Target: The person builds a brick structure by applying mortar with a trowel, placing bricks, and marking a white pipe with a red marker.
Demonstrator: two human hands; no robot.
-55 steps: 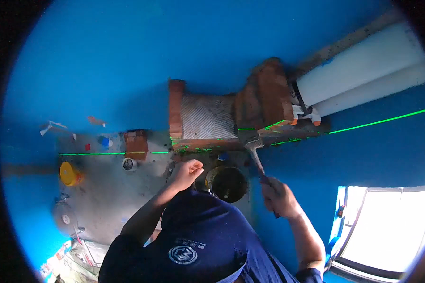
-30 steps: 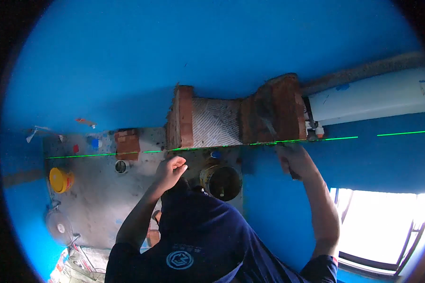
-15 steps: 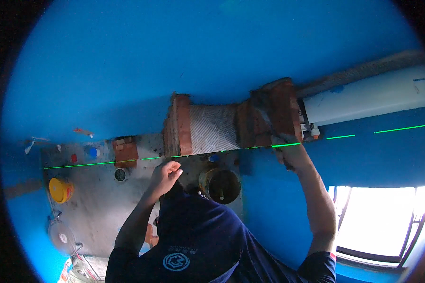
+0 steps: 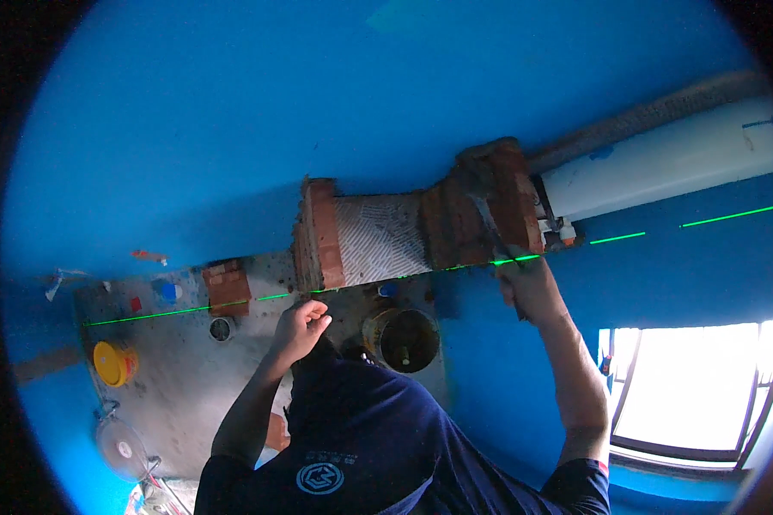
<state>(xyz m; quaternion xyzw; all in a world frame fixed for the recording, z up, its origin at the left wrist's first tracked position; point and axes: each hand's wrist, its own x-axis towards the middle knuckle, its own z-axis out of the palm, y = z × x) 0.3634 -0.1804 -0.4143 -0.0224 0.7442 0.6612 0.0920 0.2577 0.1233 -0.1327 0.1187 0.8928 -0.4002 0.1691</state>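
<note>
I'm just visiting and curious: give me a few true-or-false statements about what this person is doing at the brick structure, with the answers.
1. The right hand holds a trowel against the brick pier. True.
2. The left hand grips a hammer. False: it holds nothing visible, fingers loosely curled near the brick column.
3. A green laser line runs across the bricks and floor. True.
4. The bucket sits on top of the bricks. False: it stands on the floor below them, beside the person.
5. The walls are painted red. False: they are blue.
</note>
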